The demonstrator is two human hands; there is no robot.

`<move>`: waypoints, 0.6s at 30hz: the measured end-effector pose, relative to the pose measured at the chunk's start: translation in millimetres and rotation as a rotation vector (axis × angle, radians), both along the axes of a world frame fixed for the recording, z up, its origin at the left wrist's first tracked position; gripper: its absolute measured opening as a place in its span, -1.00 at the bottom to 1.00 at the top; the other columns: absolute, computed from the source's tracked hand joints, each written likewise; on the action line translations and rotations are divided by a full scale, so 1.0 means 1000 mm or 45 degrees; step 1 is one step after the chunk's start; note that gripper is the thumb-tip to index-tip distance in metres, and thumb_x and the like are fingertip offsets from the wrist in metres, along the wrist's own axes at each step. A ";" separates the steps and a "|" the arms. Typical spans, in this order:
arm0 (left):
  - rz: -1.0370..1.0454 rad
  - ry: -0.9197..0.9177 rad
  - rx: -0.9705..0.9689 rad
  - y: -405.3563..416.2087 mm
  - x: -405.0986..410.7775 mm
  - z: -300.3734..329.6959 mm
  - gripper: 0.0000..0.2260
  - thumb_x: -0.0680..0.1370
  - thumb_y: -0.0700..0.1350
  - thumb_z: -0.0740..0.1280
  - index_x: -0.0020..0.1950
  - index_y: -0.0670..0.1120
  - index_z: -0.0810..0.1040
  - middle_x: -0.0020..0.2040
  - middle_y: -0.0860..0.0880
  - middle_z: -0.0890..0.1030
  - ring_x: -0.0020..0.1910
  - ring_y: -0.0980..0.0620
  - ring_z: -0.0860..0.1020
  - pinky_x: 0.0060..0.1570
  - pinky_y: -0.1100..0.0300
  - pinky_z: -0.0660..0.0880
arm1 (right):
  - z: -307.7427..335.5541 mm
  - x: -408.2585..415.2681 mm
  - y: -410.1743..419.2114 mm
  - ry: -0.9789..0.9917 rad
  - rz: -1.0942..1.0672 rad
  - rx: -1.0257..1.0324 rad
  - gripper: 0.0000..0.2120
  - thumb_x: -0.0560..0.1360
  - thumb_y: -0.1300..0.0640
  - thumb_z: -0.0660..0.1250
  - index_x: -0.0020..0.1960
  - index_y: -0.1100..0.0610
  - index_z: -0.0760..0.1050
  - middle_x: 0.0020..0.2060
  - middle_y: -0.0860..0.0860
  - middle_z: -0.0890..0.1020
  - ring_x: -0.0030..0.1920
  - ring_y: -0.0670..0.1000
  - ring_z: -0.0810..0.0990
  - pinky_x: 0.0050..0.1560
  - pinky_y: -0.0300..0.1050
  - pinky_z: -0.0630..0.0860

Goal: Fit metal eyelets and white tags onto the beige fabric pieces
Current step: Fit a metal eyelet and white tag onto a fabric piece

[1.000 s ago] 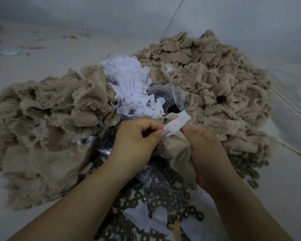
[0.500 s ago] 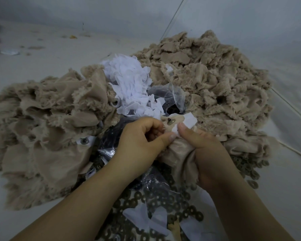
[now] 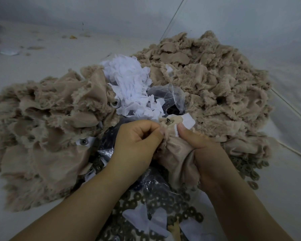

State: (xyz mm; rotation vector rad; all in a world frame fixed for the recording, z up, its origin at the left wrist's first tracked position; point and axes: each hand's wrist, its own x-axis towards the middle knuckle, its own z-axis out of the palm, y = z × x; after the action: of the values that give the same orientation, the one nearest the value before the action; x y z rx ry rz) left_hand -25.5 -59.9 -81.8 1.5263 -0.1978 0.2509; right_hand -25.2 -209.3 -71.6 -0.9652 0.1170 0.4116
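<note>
Hands: left hand (image 3: 137,138) and right hand (image 3: 203,150) both pinch one beige piece (image 3: 175,153) above the floor | Piece: eyelet (image 3: 168,121) seated, white tag (image 3: 188,121) not yet fitted | Remaining: large beige heap (image 3: 214,87), judged mostly unfinished.

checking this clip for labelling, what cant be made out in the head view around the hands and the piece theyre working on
- Left hand: its curled fingertips hide what they pinch besides the beige fabric piece.
- Metal eyelet: too small to tell whether it is fully set.
- White tag: the right hand thumb and the fabric cover its lower end.
- Clear plastic bag: dark contents indistinct.
- Washers: cut off by the bottom edge.
</note>
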 end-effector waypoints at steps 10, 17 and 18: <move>0.009 -0.104 0.187 -0.004 -0.001 0.000 -0.76 0.42 0.00 0.51 -0.29 -0.08 0.53 -0.41 0.02 0.51 -0.41 0.16 0.45 -0.42 0.24 0.44 | 0.007 -0.003 0.004 0.155 0.098 0.189 -0.49 0.56 0.01 0.31 0.33 0.38 0.47 0.22 0.35 0.58 0.21 0.28 0.61 0.12 0.14 0.61; -0.099 0.067 -0.061 -0.003 0.001 0.003 -0.77 0.54 -0.07 0.33 -0.33 -0.02 0.56 -0.43 0.04 0.46 -0.43 0.12 0.39 -0.42 0.26 0.38 | 0.005 0.001 0.003 0.156 0.008 0.148 -0.61 0.46 0.03 0.39 0.10 0.33 0.65 0.03 0.31 0.68 -0.03 0.23 0.71 -0.10 0.06 0.66; -0.109 0.090 -0.095 -0.002 0.001 0.003 -0.75 0.56 -0.08 0.34 -0.33 0.00 0.56 -0.43 0.03 0.45 -0.43 0.11 0.38 -0.42 0.26 0.38 | 0.004 0.001 0.003 0.140 0.002 0.122 -0.60 0.44 0.03 0.41 0.11 0.33 0.64 0.05 0.32 0.67 0.00 0.24 0.70 -0.05 0.08 0.65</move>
State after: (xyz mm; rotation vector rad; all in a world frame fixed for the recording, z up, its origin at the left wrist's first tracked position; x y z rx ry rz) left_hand -24.1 -62.3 -79.1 1.4466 -0.1949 0.1349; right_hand -24.4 -206.6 -67.3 -0.8484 0.1945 0.4679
